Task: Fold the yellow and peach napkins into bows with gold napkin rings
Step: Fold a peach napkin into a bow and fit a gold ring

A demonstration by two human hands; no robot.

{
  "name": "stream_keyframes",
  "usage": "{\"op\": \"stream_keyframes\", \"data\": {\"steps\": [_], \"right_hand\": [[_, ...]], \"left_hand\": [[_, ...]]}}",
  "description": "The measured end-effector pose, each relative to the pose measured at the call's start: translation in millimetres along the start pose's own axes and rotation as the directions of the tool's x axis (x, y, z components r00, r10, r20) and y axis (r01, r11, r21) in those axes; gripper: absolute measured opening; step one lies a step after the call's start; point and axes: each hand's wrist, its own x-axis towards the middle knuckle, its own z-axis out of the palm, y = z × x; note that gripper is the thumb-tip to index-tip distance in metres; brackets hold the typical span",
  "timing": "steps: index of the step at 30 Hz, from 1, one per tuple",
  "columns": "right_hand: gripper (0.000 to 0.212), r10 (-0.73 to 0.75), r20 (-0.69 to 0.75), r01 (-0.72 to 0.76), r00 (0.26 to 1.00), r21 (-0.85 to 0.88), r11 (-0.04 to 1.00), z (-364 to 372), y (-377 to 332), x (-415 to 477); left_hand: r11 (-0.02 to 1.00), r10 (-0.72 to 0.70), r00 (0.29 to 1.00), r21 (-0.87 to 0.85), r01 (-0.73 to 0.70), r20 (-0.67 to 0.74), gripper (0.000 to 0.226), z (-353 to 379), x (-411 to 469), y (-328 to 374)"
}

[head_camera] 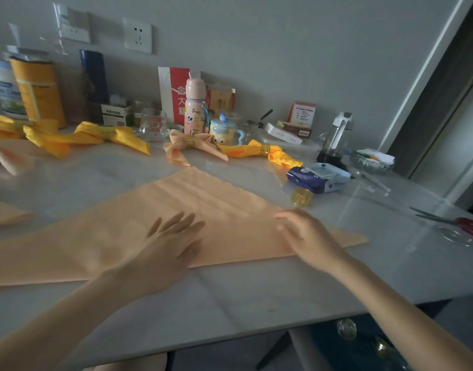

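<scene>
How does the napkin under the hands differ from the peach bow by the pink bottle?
The napkin lies flat as a wide triangle; the bow is gathered into loops and tails. The napkin has no ring; the bow wears a gold ring. The left hand and right hand touch the napkin, not the bow. Both are peach cloth on the table.

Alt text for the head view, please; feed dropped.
Left hand and right hand lie open on a peach napkin folded into a triangle. A loose gold napkin ring sits beyond its right side; finished yellow bows and a peach bow lie farther back.
</scene>
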Motion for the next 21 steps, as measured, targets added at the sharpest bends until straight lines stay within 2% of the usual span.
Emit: {"op": "stream_keyframes", "data": {"steps": [3, 6, 9, 11, 14, 17, 18, 21], "right_hand": [[0.061, -0.167, 0.233, 0.156, 0.958, 0.062, 0.986, 16.3, -40.4, -8.0], [0.086, -0.177, 0.385, 0.196, 0.906, -0.011, 0.981, 22.9, -48.8, -2.4], [0.098, -0.148, 0.486, 0.231, 0.861, -0.114, 0.966, 26.7, -45.9, 1.2], [0.098, -0.166, 0.493, 0.272, 0.854, -0.151, 0.950, 29.3, -51.5, -2.4], [0.085, -0.202, 0.535, 0.310, 0.820, -0.118, 0.943, 32.1, -64.8, -14.4], [0.075, -0.175, 0.607, 0.320, 0.775, -0.138, 0.937, 30.8, -66.1, -18.8], [0.074, -0.162, 0.632, 0.315, 0.758, -0.137, 0.939, 28.0, -65.0, -17.5], [0.076, -0.118, 0.661, 0.288, 0.741, -0.153, 0.945, 24.0, -53.0, -13.5]], "left_hand": [[1.000, 0.011, 0.997, 0.023, -0.013, 0.071, 0.095, 7.0, 11.1, 13.2], [0.998, -0.021, 0.995, 0.053, 0.016, 0.100, 0.116, 15.6, 16.0, 10.7], [0.996, -0.046, 0.996, 0.077, 0.041, 0.073, 0.107, 22.3, 17.2, 7.0], [0.995, -0.048, 0.997, 0.091, 0.042, 0.062, 0.109, 24.1, 15.9, 8.1], [0.994, -0.046, 0.999, 0.100, 0.043, 0.026, 0.131, 25.9, 17.3, 8.2], [0.991, -0.066, 0.996, 0.124, 0.059, 0.054, 0.134, 24.5, 17.6, 7.9], [0.992, -0.067, 0.995, 0.114, 0.058, 0.078, 0.129, 22.3, 17.3, 9.1], [0.993, -0.079, 0.987, 0.099, 0.065, 0.137, 0.091, 16.7, 15.2, 8.4]]}}
